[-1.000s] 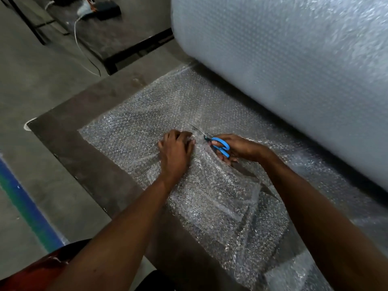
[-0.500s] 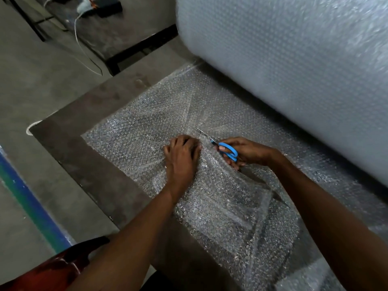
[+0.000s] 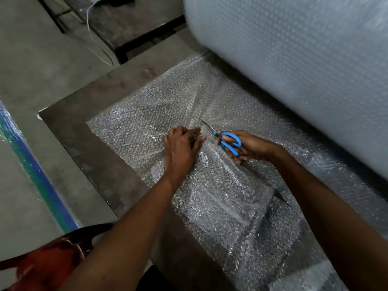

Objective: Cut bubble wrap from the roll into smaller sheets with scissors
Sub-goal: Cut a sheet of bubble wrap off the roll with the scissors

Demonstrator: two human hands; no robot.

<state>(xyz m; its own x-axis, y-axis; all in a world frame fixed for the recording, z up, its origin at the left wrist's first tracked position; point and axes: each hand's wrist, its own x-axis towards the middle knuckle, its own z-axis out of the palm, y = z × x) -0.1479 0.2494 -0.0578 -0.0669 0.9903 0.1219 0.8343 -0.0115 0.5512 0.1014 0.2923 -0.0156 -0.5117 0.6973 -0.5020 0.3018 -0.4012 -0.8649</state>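
Under right hand (image 3: pixel 247 147), scissors (image 3: pixel 227 141) half-hidden

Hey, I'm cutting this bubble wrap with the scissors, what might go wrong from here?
The left hand presses the sheet right beside the blades of the scissors, so its fingertips could get nicked as the cut moves on. The wrap is creased and bunched under both hands, so the cut may wander or snag. The right hand holds the blue handles low against the wrap, which may catch the loose layer below.
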